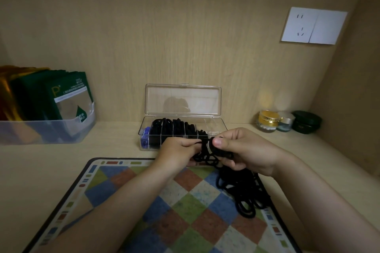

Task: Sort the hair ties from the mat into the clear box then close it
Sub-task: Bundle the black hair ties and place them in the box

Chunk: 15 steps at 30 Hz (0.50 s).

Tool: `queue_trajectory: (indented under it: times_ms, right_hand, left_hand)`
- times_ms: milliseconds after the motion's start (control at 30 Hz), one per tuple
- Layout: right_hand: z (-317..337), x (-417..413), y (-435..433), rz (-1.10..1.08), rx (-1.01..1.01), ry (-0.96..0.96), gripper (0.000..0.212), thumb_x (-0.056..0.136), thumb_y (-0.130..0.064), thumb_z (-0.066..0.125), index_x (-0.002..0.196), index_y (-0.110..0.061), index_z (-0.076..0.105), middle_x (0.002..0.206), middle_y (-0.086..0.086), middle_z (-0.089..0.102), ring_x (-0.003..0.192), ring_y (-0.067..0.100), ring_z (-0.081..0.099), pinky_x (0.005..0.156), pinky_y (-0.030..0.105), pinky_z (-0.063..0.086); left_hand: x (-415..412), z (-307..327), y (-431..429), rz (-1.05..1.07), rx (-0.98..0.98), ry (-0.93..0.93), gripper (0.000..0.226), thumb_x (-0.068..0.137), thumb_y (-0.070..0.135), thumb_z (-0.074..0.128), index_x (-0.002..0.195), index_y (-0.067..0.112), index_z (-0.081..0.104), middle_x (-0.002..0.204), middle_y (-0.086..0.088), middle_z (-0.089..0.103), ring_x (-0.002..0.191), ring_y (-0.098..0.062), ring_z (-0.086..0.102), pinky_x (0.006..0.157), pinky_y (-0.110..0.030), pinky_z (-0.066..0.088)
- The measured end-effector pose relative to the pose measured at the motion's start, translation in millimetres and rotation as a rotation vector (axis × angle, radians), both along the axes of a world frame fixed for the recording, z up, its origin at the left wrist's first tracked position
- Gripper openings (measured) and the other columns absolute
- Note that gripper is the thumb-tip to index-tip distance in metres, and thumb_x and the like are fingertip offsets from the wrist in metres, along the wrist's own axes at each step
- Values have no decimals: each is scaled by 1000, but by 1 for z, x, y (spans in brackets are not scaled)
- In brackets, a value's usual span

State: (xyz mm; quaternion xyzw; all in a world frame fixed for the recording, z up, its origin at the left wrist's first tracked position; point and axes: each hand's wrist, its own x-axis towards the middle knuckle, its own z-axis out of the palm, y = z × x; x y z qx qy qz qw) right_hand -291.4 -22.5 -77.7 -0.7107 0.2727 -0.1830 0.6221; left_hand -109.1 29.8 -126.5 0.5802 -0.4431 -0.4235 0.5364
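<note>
The left hand (176,150) and right hand (242,148) pinch 1 tangle of black hair ties (207,153), hiding part of the open, part-filled clear box (214,124). A loose pile (240,187) lies on the mat (123,191). 3 jars (267,121) stand right, a packet bin (47,131) left.

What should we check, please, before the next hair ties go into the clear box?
1. Lid open: ok, it stands upright behind the box.
2. Grip: ok, left hand and right hand both pinch the held bunch.
3. Free compartment: ok, the box's right end looks empty.
4. Bunch free of the pile: cannot tell, strands hang down toward it.
5. Mat cleared: not ok, the pile lies on its right side.
</note>
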Motion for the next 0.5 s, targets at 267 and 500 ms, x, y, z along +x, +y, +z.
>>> queue_trajectory:
  times_ms: [267, 500]
  right_hand:
    - [-9, 6, -6, -309, -192, 211, 45, 89, -36, 71, 91, 9, 66, 48, 8, 43, 39, 13, 33, 40, 19, 25]
    - [-11, 7, -5, -402, -199, 191, 34, 85, -29, 77, 82, 4, 71, 44, 2, 41, 36, 11, 31, 39, 19, 24]
  left_hand:
    - [-11, 10, 5, -194, 22, 249, 31, 103, 27, 51, 111, 6, 72, 103, -14, 76, 93, -22, 73, 76, -29, 58]
    - [-10, 9, 3, -106, 23, 243, 24, 99, 13, 56, 118, 9, 71, 114, -9, 73, 98, -19, 73, 80, -29, 61]
